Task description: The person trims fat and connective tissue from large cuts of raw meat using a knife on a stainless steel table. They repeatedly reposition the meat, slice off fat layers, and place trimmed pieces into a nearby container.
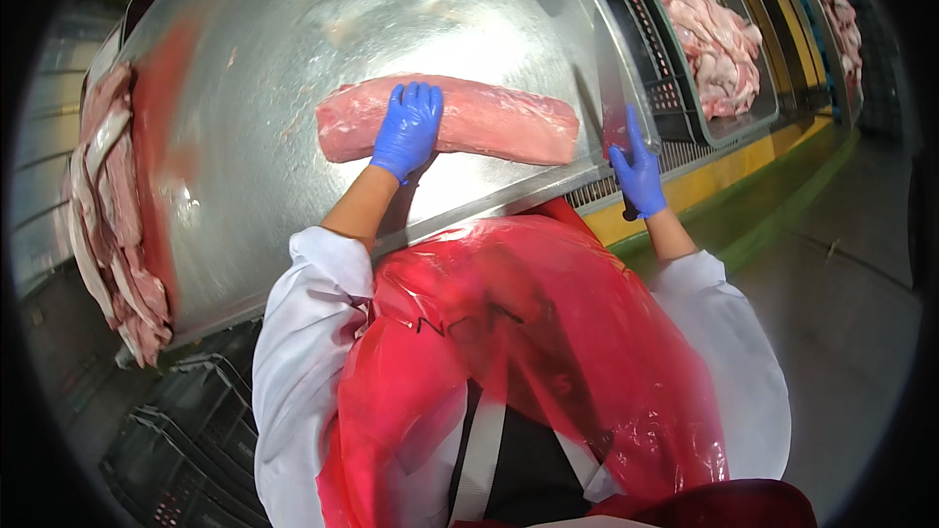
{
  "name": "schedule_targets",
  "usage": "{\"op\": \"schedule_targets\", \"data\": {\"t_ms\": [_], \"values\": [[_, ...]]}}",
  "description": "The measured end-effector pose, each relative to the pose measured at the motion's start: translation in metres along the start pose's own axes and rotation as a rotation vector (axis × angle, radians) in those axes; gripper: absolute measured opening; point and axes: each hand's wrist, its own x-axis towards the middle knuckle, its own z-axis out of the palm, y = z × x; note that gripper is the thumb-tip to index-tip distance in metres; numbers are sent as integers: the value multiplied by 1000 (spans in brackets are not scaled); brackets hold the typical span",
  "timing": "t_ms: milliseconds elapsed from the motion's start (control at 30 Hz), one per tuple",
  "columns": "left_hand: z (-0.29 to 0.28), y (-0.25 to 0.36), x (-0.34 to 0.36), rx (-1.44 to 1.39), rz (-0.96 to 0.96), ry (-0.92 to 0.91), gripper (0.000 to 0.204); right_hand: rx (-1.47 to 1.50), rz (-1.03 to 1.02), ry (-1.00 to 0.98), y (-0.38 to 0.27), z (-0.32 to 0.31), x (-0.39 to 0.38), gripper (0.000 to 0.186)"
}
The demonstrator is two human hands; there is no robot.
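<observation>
A long, pale pink boneless meat loin [509, 122] lies crosswise on the metal table [254, 176]. My left hand [409, 127], in a blue glove, rests on top of the loin left of its middle, fingers stretched forward and holding nothing. Past the loin's right end, my right hand [638, 171], also blue-gloved, is closed round the dark handle of a knife [611, 88]. Its index finger points along the knife. The long blade points away from me near the table's right edge, apart from the meat.
Long strips of meat [117, 215] hang along the table's left edge. At the right stand a black perforated crate [646, 49] and a grey bin [768, 88] with pale meat trimmings [709, 39]. Black crates [186, 440] sit below at the lower left.
</observation>
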Motion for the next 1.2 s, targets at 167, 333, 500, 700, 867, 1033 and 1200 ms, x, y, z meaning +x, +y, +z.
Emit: {"op": "schedule_targets", "data": {"t_ms": [167, 333, 500, 700, 867, 1033, 1200], "values": [[-21, -44, 48, -593, -36, -337, 58, 142, 41, 160, 38, -17, -40, 81], [6, -147, 79, -766, -488, -994, 50, 194, -2, 171, 58, -26, -44, 81], [4, -112, 20, -580, -494, -111, 75, 275, 205, 45, 43, -33, -31, 81], [-28, -51, -38, -65, -689, -296, 112, 246, 49, -51, 29, -7, 27, 86], [-36, -43, -54, -240, -1157, -360, 106, 285, -25, -160, 10, 11, 78, 85], [-66, 23, -26, -823, -945, -684, 97, 332, -96, -121, 15, 15, 101, 85], [-26, 6, 51, -157, -21, -160, 93, 362, 1, -67, 11, -5, 111, 86]]}}
